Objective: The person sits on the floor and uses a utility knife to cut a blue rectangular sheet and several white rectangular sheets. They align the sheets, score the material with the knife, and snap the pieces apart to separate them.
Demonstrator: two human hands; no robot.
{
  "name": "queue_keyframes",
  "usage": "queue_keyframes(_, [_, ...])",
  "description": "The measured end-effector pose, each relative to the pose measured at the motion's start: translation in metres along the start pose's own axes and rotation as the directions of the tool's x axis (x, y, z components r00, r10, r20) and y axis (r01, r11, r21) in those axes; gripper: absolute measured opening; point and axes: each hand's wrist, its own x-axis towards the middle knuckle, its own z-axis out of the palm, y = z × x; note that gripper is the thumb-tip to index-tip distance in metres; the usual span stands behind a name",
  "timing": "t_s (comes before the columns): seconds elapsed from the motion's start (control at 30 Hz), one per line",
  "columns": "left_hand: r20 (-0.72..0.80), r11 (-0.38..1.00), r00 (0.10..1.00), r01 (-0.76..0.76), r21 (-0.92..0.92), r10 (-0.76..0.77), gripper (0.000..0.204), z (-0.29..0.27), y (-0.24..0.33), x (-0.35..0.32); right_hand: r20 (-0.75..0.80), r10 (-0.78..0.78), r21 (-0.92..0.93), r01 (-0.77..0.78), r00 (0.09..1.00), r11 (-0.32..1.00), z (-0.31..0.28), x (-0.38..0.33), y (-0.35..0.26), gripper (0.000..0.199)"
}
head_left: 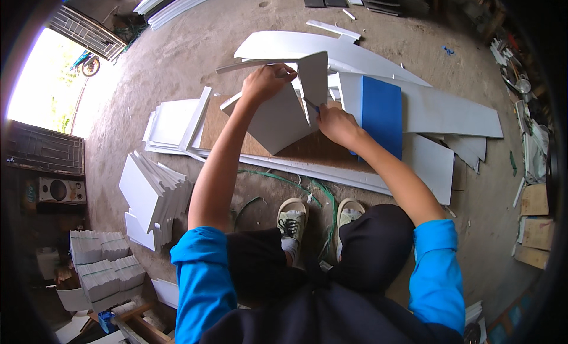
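My left hand (267, 84) is closed on the upper edge of a white foam-like board (275, 122), which stands tilted in front of me. Behind it a long narrow strip (254, 64) and an upright white panel (313, 78) meet at an angle; whether they are one bent piece, I cannot tell. My right hand (340, 126) grips a slim tool (312, 104) that looks like a cutter knife, its tip against the lower part of that panel. Beneath both hands lies a brown wooden board (216, 131). Just right of my right hand is a blue rectangular board (381, 113).
Large white sheets (455, 107) spread out beyond and to the right. Cut white pieces (142, 181) are stacked at left, with strapped bundles (109, 267) nearer me. Green strapping (324, 202) lies between my feet. Cardboard boxes (535, 217) stand at the far right.
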Motion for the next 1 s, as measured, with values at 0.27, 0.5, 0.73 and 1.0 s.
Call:
queue_keyframes(0.27, [0.048, 0.999, 0.998, -0.041, 0.025, 0.039, 0.032, -0.002, 0.000, 0.001, 0.026, 0.064, 0.034, -0.065, 0.998, 0.997, 0.075, 0.014, 0.027, 0.025])
queue_keyframes(0.5, [0.054, 1.000, 0.998, 0.010, 0.023, -0.012, 0.033, -0.004, 0.010, -0.005, 0.134, 0.112, 0.013, -0.115, 0.985, 0.993, 0.120, 0.018, 0.043, 0.025])
queue_keyframes(0.73, [0.002, 0.999, 1.000, 0.002, 0.036, -0.002, 0.042, 0.005, 0.004, 0.000, 0.161, 0.149, 0.041, -0.158, 0.976, 0.987, 0.141, 0.024, 0.049, 0.025])
queue_keyframes(1.0, [0.008, 0.996, 0.997, 0.072, 0.047, -0.072, 0.046, 0.007, 0.000, 0.009, 0.172, 0.149, 0.083, -0.166, 0.974, 0.983, 0.144, 0.018, 0.049, 0.024])
